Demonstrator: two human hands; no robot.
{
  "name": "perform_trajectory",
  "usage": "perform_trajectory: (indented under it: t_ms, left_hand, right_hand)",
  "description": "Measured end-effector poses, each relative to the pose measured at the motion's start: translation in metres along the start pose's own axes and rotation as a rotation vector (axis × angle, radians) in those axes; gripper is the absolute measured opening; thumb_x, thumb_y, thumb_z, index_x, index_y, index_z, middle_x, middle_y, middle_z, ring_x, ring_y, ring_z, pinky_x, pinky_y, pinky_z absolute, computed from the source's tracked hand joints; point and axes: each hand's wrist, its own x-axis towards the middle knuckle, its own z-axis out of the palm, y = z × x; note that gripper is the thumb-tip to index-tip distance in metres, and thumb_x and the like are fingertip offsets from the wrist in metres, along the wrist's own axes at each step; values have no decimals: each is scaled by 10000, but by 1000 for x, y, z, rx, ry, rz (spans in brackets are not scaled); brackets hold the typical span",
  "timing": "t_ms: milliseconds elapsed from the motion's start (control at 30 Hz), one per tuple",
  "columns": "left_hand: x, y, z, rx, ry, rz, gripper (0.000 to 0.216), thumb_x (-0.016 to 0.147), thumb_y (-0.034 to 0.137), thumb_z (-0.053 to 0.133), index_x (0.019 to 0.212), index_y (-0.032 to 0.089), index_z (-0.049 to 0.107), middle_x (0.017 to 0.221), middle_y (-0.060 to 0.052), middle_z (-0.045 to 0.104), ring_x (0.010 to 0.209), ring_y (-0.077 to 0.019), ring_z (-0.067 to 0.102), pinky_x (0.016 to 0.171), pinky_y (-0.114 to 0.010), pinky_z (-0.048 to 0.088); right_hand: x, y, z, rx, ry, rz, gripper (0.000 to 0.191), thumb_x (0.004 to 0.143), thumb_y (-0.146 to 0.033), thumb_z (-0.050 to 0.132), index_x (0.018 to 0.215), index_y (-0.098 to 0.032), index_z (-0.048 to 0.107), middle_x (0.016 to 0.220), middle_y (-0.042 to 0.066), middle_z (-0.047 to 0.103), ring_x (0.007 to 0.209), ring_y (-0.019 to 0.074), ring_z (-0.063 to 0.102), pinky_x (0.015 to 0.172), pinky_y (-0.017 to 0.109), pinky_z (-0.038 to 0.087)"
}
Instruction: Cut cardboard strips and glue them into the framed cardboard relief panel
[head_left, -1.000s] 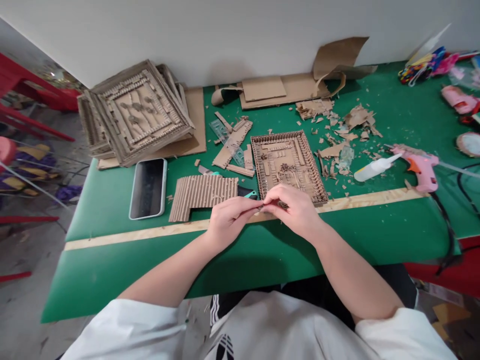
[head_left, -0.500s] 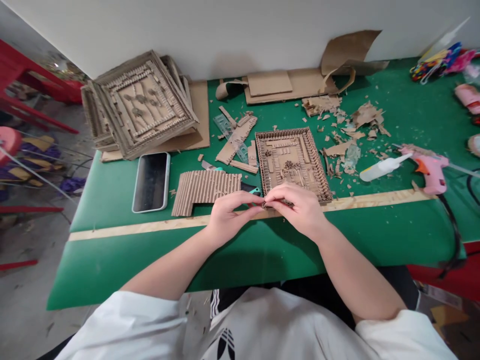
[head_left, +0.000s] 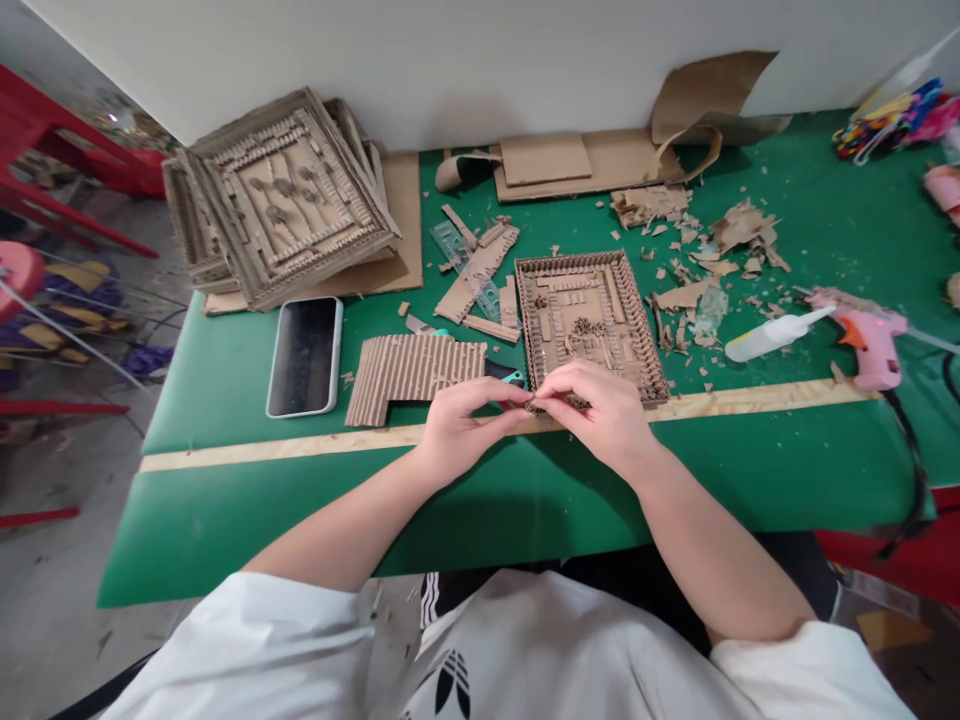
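Observation:
At the near left corner of a shallow cardboard tray (head_left: 523, 320), my two hands meet with their fingertips almost touching. My left hand (head_left: 463, 420) comes from the left, thumb and fingers pinched on a small strip of corrugated cardboard (head_left: 532, 406). From the other side, my right hand (head_left: 598, 410) pinches the same strip and covers part of the tray's near edge. Whether the strip is loose or part of the tray's rim, I cannot tell. Ribbed walls and raised cardboard pieces show inside the tray. Left of it lies a ribbed cardboard sheet (head_left: 416, 372), partly over a utility knife (head_left: 510, 376).
A phone (head_left: 303, 357) lies on the left, below stacked cardboard frames (head_left: 289, 205). Behind the knife are a clear ruler (head_left: 459, 262) and cardboard strips. Scraps (head_left: 742, 232), a white glue bottle (head_left: 776, 334) and a pink glue gun (head_left: 874, 340) with a cable are on the right.
The view has shifted slightly, so the table's things sit a little higher and further right. My hands keep their pinch at the tray's corner, with only tiny finger movement.

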Motion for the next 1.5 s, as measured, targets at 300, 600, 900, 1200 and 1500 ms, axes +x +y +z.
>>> perform_trajectory:
  t_ms: [300, 600, 900, 1200, 1500]
  left_hand:
    - [1, 2, -1, 32, -25, 6, 53, 771, 143, 669, 820, 166, 669, 752, -32, 708, 691, -117, 667, 663, -200, 547]
    - [2, 2, 0, 67, -13, 32, 69, 766, 110, 639, 807, 162, 655, 743, -29, 692, 687, -110, 655, 662, -198, 537]
    - [3, 2, -1, 20, -21, 31, 24, 797, 149, 649, 797, 164, 668, 743, -38, 703, 701, -121, 666, 674, -219, 550]
    - [2, 1, -1, -1, 46, 11, 20, 778, 175, 691, 797, 177, 686, 746, -28, 712, 704, -124, 669, 681, -227, 554]
    - [1, 0, 2, 33, 45, 37, 49, 771, 205, 703, 769, 168, 670, 707, -25, 691, 665, -121, 653, 638, -219, 544]
  right_hand:
    - [2, -3, 0, -14, 0, -37, 64, 848, -202, 573, 835, -168, 626, 814, -3, 661, 768, 42, 611, 703, 149, 494]
    - [3, -4, -2, 17, -24, 3, 74, 837, -190, 586, 847, -176, 658, 833, -9, 678, 787, 40, 633, 720, 142, 511]
    - [3, -4, -4, 82, -42, 63, 83, 820, -164, 598, 824, -184, 678, 813, -11, 683, 761, 44, 640, 721, 147, 516]
    - [4, -8, -6, 74, -30, 99, 71, 809, -214, 625, 783, -167, 673, 795, 1, 673, 742, 44, 625, 689, 139, 494]
    - [1, -6, -2, 16, -58, 37, 69, 832, -189, 569, 803, -167, 627, 792, -2, 642, 719, 37, 587, 667, 142, 479]
